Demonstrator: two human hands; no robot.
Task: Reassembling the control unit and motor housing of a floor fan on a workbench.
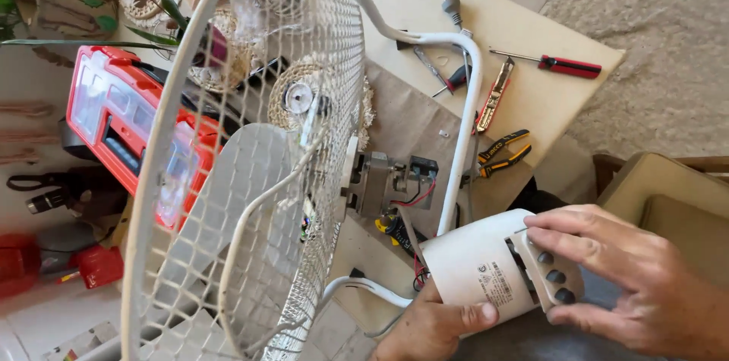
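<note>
The fan guard (250, 156), a white wire cage, fills the left and centre of your view, tilted, with a pale blade (243, 201) behind its mesh. To its right the bare motor (387, 179) stands exposed, red and black wires running from it toward the near side. A white tube frame (465, 126) curves from the far side down past the motor.

The white motor cover (493, 266) lies near you, right of centre, its row of dark push buttons (556, 276) facing up. Your left hand (433, 327) is clamped on the cover from below, thumb pressed against its near face. Your right hand (615, 270) rests over the button end, fingers spread apart and laid flat, fingertips touching beside the buttons; it grips nothing.

On the left sits a red toolbox (114, 114) with a clear lid. On the wooden worktop (531, 95) at the far right lie a red-handled screwdriver (558, 65), a utility knife (495, 95), yellow-and-black pliers (503, 152) and a grey plug (452, 6), all well apart from your hands.
</note>
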